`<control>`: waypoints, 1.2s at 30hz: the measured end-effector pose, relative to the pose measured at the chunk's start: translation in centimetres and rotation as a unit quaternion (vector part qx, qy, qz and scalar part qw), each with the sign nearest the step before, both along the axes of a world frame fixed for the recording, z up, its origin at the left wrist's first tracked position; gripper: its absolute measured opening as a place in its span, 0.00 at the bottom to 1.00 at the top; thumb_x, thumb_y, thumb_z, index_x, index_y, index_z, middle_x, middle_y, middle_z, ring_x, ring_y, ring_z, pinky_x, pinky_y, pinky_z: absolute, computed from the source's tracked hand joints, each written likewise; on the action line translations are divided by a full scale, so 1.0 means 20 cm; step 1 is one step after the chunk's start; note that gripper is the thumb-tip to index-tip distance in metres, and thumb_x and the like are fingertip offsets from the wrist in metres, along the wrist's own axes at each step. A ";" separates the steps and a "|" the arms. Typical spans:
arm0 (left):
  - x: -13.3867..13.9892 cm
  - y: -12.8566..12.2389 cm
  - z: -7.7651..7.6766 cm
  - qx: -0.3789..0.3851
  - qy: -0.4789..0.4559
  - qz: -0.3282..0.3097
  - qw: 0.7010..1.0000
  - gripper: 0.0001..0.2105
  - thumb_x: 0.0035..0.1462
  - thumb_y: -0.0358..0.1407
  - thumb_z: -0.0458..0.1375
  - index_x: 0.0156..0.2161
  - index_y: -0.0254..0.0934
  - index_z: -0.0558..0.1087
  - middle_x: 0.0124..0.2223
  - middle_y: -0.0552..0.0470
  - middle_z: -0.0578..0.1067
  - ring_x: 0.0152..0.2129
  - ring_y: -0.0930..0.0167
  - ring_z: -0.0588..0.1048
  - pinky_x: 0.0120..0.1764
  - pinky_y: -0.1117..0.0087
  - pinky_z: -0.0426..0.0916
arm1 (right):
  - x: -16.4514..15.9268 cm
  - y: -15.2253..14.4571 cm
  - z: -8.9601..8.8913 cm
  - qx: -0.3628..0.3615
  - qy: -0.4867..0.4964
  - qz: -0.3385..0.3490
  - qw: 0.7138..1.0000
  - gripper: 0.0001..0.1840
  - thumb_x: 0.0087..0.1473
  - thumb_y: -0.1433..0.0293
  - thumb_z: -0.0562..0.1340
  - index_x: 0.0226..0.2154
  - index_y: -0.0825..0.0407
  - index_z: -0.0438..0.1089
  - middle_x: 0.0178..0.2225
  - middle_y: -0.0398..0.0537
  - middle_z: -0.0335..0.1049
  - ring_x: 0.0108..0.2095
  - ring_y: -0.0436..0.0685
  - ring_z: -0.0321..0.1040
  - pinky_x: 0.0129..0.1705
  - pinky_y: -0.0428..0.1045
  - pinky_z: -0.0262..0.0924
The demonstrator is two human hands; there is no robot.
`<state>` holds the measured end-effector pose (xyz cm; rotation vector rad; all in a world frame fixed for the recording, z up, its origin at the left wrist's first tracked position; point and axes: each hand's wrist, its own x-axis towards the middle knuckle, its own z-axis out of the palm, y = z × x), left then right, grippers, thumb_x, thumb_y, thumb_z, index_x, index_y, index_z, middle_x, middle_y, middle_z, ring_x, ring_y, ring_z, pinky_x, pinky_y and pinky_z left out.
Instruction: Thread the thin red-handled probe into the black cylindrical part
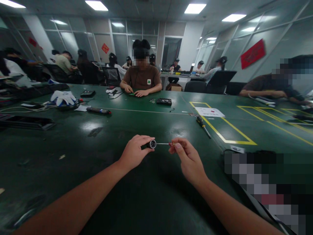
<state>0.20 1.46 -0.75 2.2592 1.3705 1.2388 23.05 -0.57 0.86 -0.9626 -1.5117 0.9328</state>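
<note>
My left hand (135,150) is closed on a small black cylindrical part (153,144) with a pale ring around its open end, which faces me. Thumb and fingers pinch it from the left. In my right hand (188,156) is a slim screwdriver (163,143) with a reddish handle, held level. Its thin metal shaft points left and its tip meets the side of the black part; whether it goes inside I cannot tell. Both hands are just above the green table (146,202). Most of the screwdriver's handle is hidden by my fingers.
A yellow-and-black screwdriver (202,126) lies to the right, beside yellow tape (237,142) and a white sheet (211,112). Further off are a black device (164,101), a dark tool (99,111) and white gloves (63,98). A person (141,76) sits opposite.
</note>
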 end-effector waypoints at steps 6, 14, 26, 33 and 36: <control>0.01 -0.01 0.01 -0.047 -0.050 -0.010 0.998 0.19 0.55 0.29 0.67 0.53 0.43 0.78 0.50 0.49 0.80 0.39 0.67 0.79 0.42 0.63 0.75 | 0.00 -0.02 0.02 0.011 -0.012 0.011 1.000 0.12 0.66 0.58 0.59 0.45 0.46 0.71 0.33 0.44 0.74 0.36 0.57 0.72 0.43 0.54 0.67; 0.01 0.01 -0.02 -0.089 -0.110 -0.011 0.990 0.20 0.53 0.26 0.66 0.52 0.41 0.79 0.53 0.48 0.79 0.33 0.70 0.79 0.38 0.66 0.77 | -0.01 -0.02 0.01 0.001 -0.004 0.042 0.999 0.11 0.66 0.59 0.59 0.46 0.46 0.71 0.34 0.44 0.74 0.37 0.56 0.72 0.44 0.53 0.66; 0.00 0.05 -0.07 -0.085 -0.148 -0.020 0.985 0.20 0.54 0.27 0.67 0.52 0.40 0.79 0.53 0.48 0.79 0.49 0.64 0.79 0.58 0.57 0.72 | 0.00 -0.04 0.00 0.027 -0.101 0.076 0.992 0.11 0.68 0.62 0.57 0.50 0.44 0.70 0.38 0.44 0.75 0.41 0.56 0.73 0.46 0.52 0.64; 0.00 0.03 -0.07 -0.090 -0.147 -0.037 0.984 0.21 0.54 0.25 0.66 0.52 0.42 0.79 0.54 0.49 0.78 0.50 0.66 0.78 0.55 0.60 0.74 | -0.01 -0.04 0.00 0.020 -0.103 0.082 0.991 0.11 0.67 0.60 0.59 0.48 0.44 0.72 0.38 0.45 0.75 0.40 0.57 0.73 0.45 0.53 0.65; 0.00 0.04 -0.08 -0.092 -0.151 -0.051 0.983 0.21 0.54 0.25 0.66 0.52 0.42 0.79 0.54 0.49 0.78 0.51 0.65 0.77 0.55 0.59 0.75 | -0.02 -0.04 0.01 0.024 -0.097 0.068 0.993 0.15 0.68 0.57 0.56 0.45 0.45 0.74 0.35 0.45 0.74 0.38 0.57 0.72 0.42 0.53 0.65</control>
